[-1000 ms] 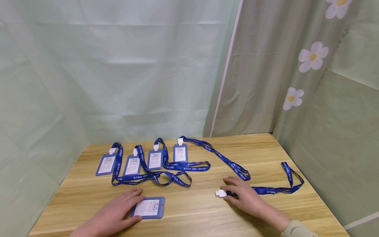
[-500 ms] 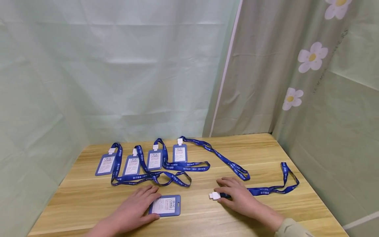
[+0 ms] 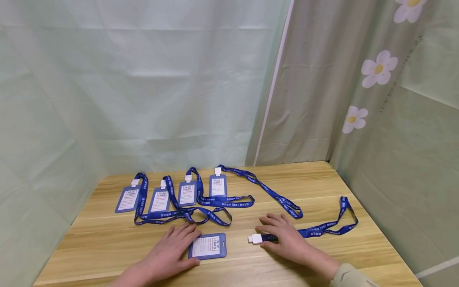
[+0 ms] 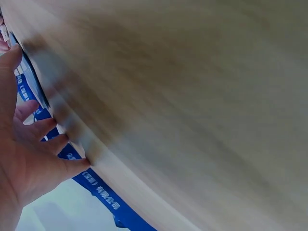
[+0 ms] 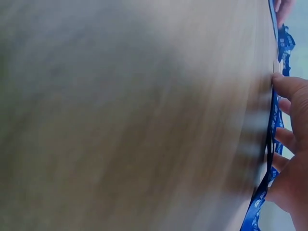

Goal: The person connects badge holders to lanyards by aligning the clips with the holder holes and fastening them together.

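Observation:
My left hand (image 3: 170, 250) rests over the left end of a blue-framed ID card holder (image 3: 207, 246) lying flat, its slotted end to the right. Its fingers are spread, with the thumb by the holder's lower edge. To the right, my right hand (image 3: 285, 238) lies spread over a blue lanyard (image 3: 328, 228), whose white plastic clip (image 3: 255, 238) pokes out leftward past the fingertips. A short gap separates clip and slot. In the left wrist view the left thumb (image 4: 10, 57) overlaps the holder's edge. The lanyard strap (image 5: 260, 199) passes the right fingers in the right wrist view.
Several badges with lanyards attached, such as the leftmost badge (image 3: 128, 199) and the rightmost badge (image 3: 218, 185), lie in a row at the table's back left. Their blue straps (image 3: 276, 196) stretch rightward. Pale curtains (image 3: 179, 87) enclose the wooden table (image 3: 100, 239).
My left hand has slid the card holder rightward. My right hand has drawn the lanyard and clip a little to the left, so the two are closer. The back badges have stayed put.

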`<state>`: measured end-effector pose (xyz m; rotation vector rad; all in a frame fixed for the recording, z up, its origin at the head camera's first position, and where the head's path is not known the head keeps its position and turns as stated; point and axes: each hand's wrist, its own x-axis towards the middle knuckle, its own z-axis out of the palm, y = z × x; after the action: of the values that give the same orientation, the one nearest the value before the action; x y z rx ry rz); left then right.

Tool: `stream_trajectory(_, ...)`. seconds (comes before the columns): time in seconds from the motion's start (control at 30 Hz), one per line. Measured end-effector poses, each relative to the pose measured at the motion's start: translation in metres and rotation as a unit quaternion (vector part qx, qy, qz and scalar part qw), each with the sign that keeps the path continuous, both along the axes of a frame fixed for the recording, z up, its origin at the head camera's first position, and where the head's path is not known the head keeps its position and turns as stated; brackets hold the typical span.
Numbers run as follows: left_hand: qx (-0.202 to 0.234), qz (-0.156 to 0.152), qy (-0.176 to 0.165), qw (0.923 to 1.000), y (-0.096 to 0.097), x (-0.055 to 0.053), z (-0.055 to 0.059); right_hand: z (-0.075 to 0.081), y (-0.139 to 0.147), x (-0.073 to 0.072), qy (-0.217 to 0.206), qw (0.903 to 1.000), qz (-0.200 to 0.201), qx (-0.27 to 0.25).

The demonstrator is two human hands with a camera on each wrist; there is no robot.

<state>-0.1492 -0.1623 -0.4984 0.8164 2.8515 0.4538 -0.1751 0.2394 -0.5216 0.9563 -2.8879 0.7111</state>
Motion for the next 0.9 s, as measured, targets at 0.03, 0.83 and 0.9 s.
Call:
stream_trajectory(0.03,0.003,-0.001,0.002,1.0000,-0.002,0.001,0.000,0.000,0.001,0.000,-0.002,1.0000,-0.003,-0.004)
stream_trajectory(0.83,0.004,0.045,0.015,0.9989,0.022,0.001,-0.007,-0.001,-0.026,-0.001,-0.032,0.9988,-0.001,-0.038)
stream_trajectory(0.9,0.005,0.044,0.015,0.9989,0.023,0.001,-0.007,0.000,-0.029,-0.001,-0.030,0.9989,0.002,-0.036)
